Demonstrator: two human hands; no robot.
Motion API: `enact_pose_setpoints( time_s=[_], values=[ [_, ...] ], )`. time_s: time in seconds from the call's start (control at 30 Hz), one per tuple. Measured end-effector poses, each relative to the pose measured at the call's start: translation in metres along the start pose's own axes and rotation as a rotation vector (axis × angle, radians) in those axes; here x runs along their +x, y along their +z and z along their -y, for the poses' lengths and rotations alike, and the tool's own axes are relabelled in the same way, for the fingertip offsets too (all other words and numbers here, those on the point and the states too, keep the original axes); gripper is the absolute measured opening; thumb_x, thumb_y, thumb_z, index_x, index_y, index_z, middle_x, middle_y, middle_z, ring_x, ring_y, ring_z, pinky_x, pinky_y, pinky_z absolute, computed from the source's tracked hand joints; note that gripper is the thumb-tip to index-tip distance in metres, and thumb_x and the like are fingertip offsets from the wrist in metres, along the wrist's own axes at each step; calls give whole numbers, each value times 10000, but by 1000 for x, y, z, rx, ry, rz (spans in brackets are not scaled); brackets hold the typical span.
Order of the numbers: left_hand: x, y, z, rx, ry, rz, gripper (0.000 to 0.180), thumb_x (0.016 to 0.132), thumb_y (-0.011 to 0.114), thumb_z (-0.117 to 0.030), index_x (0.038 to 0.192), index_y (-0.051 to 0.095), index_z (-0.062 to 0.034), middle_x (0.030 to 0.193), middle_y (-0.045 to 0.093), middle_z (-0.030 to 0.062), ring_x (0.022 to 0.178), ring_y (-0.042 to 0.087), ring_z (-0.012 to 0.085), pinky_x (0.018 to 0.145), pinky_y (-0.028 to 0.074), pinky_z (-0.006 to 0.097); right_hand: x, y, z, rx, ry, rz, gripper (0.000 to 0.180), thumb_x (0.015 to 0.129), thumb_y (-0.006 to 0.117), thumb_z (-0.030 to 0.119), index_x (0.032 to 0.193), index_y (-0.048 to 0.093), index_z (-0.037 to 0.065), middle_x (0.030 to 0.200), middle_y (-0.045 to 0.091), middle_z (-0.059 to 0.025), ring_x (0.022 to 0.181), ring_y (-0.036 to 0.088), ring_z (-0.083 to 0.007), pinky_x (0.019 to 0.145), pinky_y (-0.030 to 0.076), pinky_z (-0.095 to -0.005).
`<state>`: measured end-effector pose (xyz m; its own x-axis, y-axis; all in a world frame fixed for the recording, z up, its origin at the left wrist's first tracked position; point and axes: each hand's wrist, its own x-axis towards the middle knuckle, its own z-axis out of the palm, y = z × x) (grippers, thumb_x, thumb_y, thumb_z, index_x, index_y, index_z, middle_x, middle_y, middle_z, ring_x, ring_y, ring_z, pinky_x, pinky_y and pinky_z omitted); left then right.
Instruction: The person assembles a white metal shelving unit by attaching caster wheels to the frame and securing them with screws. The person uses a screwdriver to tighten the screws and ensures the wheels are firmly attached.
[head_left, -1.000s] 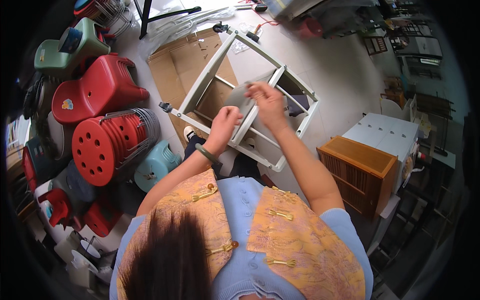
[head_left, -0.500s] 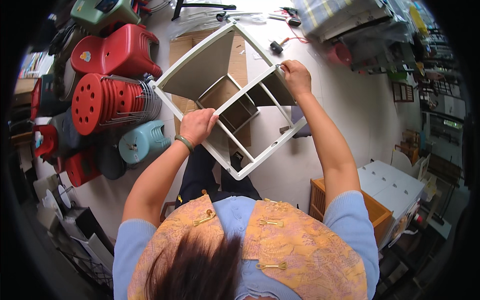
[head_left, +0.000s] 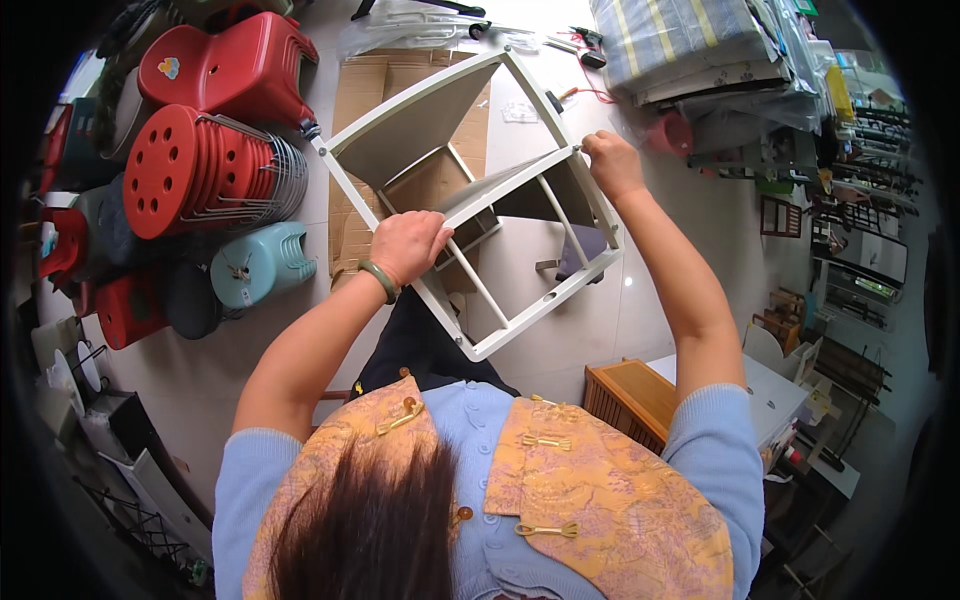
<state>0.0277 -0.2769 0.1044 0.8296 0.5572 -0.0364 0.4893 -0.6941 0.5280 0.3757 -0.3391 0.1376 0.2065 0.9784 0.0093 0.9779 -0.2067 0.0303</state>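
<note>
A shelf unit with a white frame (head_left: 582, 275) and grey side panels (head_left: 415, 125) stands tilted in front of me, its barred end toward me. My left hand (head_left: 408, 248), with a green bangle at the wrist, is closed over the left end of its middle crossbar. At that crossbar's right end, my right hand (head_left: 614, 168) has its fingertips pinched together at the corner joint, where a small round bolt head shows. Whatever lies between those fingertips is hidden. Two thin white rods (head_left: 478, 283) run from the crossbar to the lower rail.
Flattened cardboard (head_left: 350, 215) lies under the unit. Red stools (head_left: 160, 170) and a light blue stool (head_left: 255, 268) crowd the left side. Beyond are hand tools (head_left: 590, 50) and a striped wrapped bundle (head_left: 665, 45). A wooden cabinet (head_left: 640, 395) stands near my right elbow.
The shelf unit has shifted slightly rightward and turned a little, showing more of a panel behind the crossbar. Both hands have moved with it, keeping their places on the frame.
</note>
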Motion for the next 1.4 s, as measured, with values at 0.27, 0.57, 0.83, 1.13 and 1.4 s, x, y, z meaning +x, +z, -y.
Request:
enact_pose_setpoints(
  time_s=[0.27, 0.57, 0.83, 1.13, 1.4],
  values=[
    [-4, 1, 8, -3, 28, -81, 278, 902, 532, -343, 775, 570, -99, 730, 618, 75, 728, 615, 267, 653, 482, 395, 9, -1, 10, -29, 27, 74, 100, 785, 578, 116, 778, 678, 115, 822, 641, -80, 774, 643, -285, 690, 513, -393],
    [-5, 4, 7, 17, -15, -40, 255, 919, 500, -330, 830, 592, -111, 752, 615, 71, 758, 613, 270, 679, 483, 399, 20, 6, 44, 726, 894, 140, 231, 860, 597, 188, 789, 644, -28, 666, 649, -122, 441, 600, -172, 471, 508, -341],
    [-4, 7, 3, 2, -68, -36, 243, 915, 502, -325, 858, 628, -126, 786, 637, 67, 792, 621, 275, 704, 487, 399, -19, -14, 13, 127, -4, 47, 251, 812, 667, 218, 968, 632, 24, 781, 625, -101, 831, 615, -335, 754, 485, -396],
    [-23, 5, -38, 268, -390, -341, 231, 855, 598, -241, 1041, 583, -104, 1037, 600, 92, 1068, 511, 283, 967, 346, 400, 44, -31, 26, -208, -432, 337, 452, 788, 656, 491, 779, 691, 41, 771, 667, -172, 777, 670, -256, 673, 483, -373],
    [-68, 104, -90, -161, -992, -742, 466, 915, 542, -284, 1277, 400, -26, 1190, 512, 226, 1073, 508, 402, 896, 424, 452, 73, 18, -35, 483, 166, 243, 296, 825, 570, 257, 965, 640, 6, 956, 666, -190, 934, 633, -337, 796, 494, -396]
  ],
)
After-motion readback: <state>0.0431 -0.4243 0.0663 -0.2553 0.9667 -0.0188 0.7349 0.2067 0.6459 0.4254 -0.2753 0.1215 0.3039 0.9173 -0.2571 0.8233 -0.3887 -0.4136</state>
